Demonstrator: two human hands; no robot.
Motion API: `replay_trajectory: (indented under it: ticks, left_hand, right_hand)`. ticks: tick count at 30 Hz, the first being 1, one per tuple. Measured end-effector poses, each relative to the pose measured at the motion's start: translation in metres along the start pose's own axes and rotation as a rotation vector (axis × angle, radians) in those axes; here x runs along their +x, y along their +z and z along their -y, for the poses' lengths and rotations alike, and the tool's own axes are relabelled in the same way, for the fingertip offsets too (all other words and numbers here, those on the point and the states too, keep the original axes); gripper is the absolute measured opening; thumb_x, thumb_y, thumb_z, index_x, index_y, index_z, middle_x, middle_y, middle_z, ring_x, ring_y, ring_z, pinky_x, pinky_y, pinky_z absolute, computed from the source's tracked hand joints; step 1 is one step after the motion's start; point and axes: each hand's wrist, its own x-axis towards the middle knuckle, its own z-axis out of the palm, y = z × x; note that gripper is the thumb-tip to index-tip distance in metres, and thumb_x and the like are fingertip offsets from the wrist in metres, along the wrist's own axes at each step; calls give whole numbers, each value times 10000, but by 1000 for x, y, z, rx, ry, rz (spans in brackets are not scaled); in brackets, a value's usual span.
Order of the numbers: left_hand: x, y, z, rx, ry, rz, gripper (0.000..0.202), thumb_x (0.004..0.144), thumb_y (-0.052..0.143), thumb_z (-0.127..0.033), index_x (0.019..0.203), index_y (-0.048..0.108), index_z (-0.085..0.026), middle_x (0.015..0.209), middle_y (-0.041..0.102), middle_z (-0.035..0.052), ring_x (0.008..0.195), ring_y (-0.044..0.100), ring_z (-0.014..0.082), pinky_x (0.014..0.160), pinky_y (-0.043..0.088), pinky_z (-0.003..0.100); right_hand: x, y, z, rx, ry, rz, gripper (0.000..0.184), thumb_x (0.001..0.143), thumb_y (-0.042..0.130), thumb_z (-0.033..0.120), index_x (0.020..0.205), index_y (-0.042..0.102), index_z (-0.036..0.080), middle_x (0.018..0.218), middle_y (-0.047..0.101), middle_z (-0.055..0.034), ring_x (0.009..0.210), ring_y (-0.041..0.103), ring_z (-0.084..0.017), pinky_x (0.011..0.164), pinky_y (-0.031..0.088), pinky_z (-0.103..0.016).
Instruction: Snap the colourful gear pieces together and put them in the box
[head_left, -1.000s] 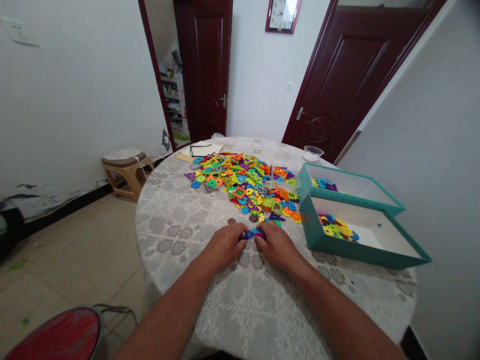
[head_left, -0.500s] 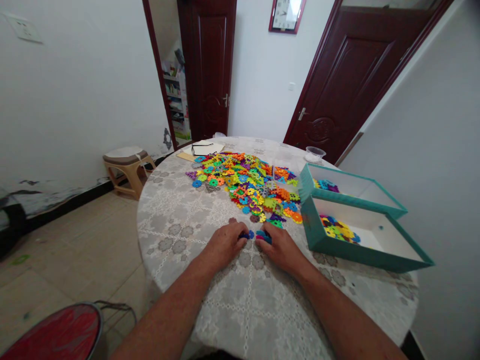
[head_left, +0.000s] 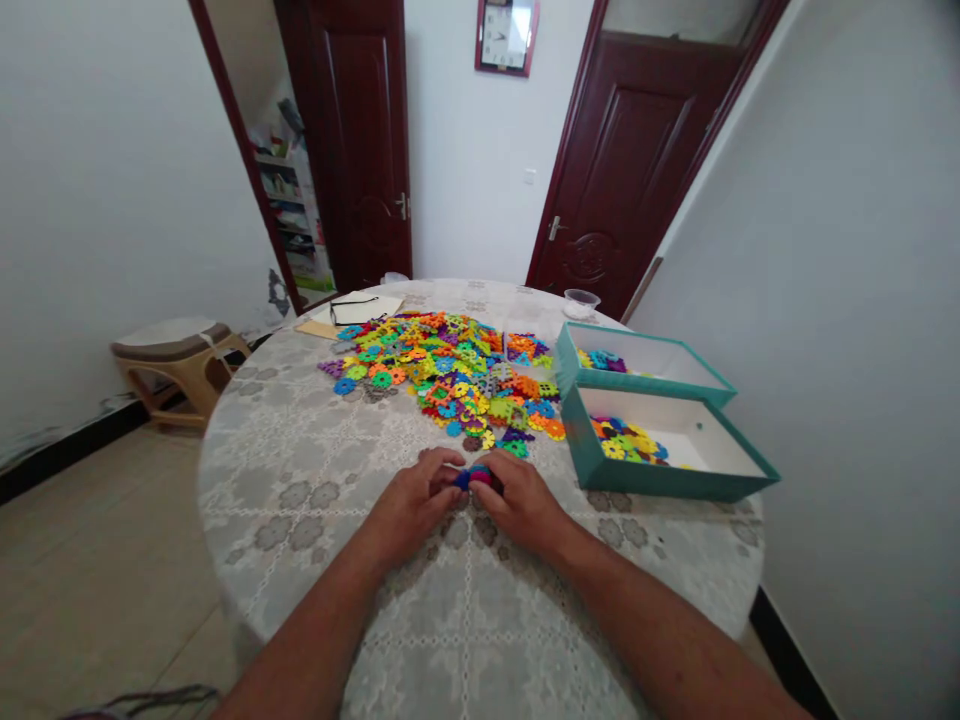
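Observation:
My left hand (head_left: 415,500) and my right hand (head_left: 519,503) rest on the round table (head_left: 300,480), fingertips meeting. Between them they pinch a small cluster of blue and magenta plastic pieces (head_left: 474,477). Both hands have their fingers curled around it. Just beyond the hands lies a wide pile of colourful interlocking plastic pieces (head_left: 442,370). To the right stand two teal boxes: the near box (head_left: 645,478) and the far box (head_left: 697,375), each with some pieces inside.
A lace-patterned cloth covers the table. A notepad with black glasses (head_left: 360,308) lies at the far left edge, a small clear cup (head_left: 582,302) at the far right. A stool (head_left: 176,350) stands by the left wall. Two dark doors are behind.
The view has swung to the right, so the table sits further left. My hands, slightly apart half a second ago, have come together on the blue and magenta pieces.

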Motion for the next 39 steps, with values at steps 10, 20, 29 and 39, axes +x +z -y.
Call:
replay_trajectory:
  ticks: [10,20,29,39]
  left_hand:
    - [5,7,5,-21,-26,-1,335,879,592,-210,1212,573,-236,1040,793,53,873,751,192,808,597,312]
    - [2,1,6,123,37,-149,312,917,573,-253,1221,641,-235,1064,784,53,892,762,189,821,604,311]
    - [5,-19,26,763,139,-429,301,890,536,-103,1144,680,-177,1214,707,135,1198,615,290,1104,470,463]
    - [10,-9,14,917,90,-204,136,944,624,-173,1038,714,-210,1111,715,96,1096,606,268,989,431,418]
  right_hand:
    - [-2,23,-12,-85,18,-99,22,985,563,221,1001,576,214,1038,597,-80,968,563,-234,842,464,-340]
    - [-4,20,-8,-79,41,-105,102,1000,523,249,901,536,228,820,597,-12,739,535,-181,678,390,-288]
    - [-1,-65,6,-348,-13,-504,159,1013,554,360,928,598,233,813,612,-21,734,548,-186,716,430,-303]
    - [-12,-156,-74,-801,187,-625,202,975,540,378,911,615,202,786,612,-58,745,550,-232,699,398,-336]
